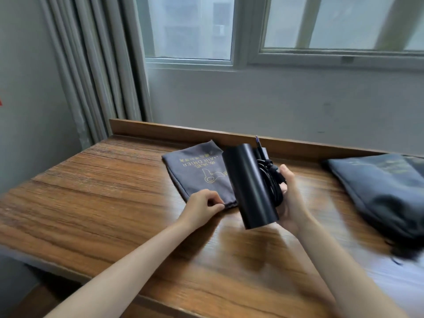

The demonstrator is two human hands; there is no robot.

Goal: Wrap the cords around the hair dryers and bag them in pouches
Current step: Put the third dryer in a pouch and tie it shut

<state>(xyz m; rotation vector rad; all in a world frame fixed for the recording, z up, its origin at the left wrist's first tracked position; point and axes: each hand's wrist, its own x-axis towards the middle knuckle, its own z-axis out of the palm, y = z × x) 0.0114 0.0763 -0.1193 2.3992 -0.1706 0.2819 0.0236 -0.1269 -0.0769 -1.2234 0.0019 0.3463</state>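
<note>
Bagging stage, I judge: right hand (291,198) grips the cord-wound black cylindrical hair dryer (247,184) mid-frame, left hand (202,205) pinches the grey fabric pouch (192,171), whose mouth needs opening next.

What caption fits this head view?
Right hand holds black cylindrical cord-wrapped hair dryer; left hand pinches grey fabric pouch on wooden table.

Indoor room, curtain (91,76), window (190,28), wooden desk (91,191)
</note>
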